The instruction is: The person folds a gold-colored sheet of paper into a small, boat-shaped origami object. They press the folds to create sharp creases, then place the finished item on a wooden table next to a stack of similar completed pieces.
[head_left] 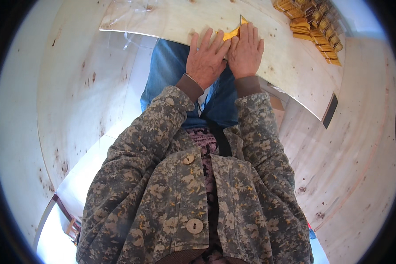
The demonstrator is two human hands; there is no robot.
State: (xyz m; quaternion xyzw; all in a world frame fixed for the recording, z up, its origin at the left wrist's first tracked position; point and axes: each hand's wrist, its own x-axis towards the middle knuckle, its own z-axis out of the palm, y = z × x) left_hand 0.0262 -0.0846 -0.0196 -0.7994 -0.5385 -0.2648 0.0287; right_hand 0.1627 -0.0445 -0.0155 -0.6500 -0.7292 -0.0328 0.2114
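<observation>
step: seemingly pressing yellow paper (pixel 231 34) flat on table (pixel 295 66) | grip: left hand (pixel 206 59) spread, right hand (pixel 245 53) flat, neither clenched | next: likely calls for even pressure

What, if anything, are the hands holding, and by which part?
It cannot be told: the left hand and right hand are palm down at the near side of the yellow piece, hiding any grip.
</observation>
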